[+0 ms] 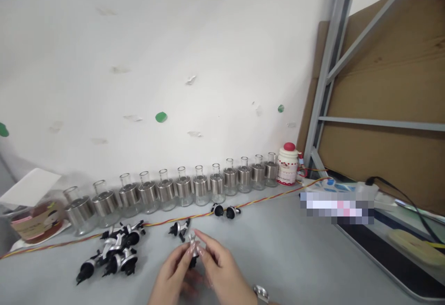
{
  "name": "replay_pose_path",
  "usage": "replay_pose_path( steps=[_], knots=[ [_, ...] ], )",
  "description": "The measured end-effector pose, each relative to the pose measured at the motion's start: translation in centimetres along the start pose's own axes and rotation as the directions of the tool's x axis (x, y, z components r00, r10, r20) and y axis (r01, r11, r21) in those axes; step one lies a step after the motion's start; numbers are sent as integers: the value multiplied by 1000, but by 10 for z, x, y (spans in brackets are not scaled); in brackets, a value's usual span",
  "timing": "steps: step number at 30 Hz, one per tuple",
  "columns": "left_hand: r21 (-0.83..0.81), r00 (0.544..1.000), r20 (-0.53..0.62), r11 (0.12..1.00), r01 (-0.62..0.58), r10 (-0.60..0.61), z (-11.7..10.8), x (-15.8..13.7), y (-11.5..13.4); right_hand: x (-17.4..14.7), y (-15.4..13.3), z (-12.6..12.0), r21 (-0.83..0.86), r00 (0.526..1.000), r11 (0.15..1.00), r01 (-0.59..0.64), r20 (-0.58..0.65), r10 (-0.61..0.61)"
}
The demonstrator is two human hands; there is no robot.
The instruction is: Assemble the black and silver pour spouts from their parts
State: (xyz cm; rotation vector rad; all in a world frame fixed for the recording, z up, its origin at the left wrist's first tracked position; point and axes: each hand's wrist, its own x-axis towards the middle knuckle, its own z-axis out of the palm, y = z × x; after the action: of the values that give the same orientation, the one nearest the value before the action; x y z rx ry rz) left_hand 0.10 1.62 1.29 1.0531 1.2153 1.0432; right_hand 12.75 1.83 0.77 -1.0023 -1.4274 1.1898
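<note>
Near the front of the grey table, my left hand (177, 268) and my right hand (220, 268) meet around one silver and black bottle pourer (193, 263). The fingertips of both hands pinch its silver upper part; its black lower end shows between them, and my fingers hide the rest. Just beyond my hands lies another pourer (178, 228) on its side. Two more pourers (224, 211) rest further back, to the right. Left of my hands is a loose pile of several similar pourers (118, 249).
A row of several glass bottles (183, 189) with metal sleeves and open necks stands along the wall. A twisted red-yellow cord (257, 200) crosses before them. A labelled tub (38, 224) is at left, a white-and-red jar (288, 168) and black tray (389, 254) at right.
</note>
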Motion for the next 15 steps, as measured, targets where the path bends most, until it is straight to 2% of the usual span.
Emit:
replay_pose_path(
  steps=[3, 5, 9, 15],
  knots=[
    [-31, 996, -73, 998, -47, 44, -3, 3, 1, 1, 1, 0, 7, 999, 1000, -24, -37, 24],
    [-57, 996, -84, 998, -38, 33, -6, 7, -1, 1, 1, 1, 21, 999, 999, -45, -29, 46],
    [-72, 999, -32, 997, 12, -15, -9, 12, -6, 1, 4, 2, 50, 998, 997, -66, 6, 65],
    [-54, 998, 37, 997, 58, -56, -3, 5, -1, 3, 12, 1, 101, 996, 992, -78, -36, 82]
  ],
)
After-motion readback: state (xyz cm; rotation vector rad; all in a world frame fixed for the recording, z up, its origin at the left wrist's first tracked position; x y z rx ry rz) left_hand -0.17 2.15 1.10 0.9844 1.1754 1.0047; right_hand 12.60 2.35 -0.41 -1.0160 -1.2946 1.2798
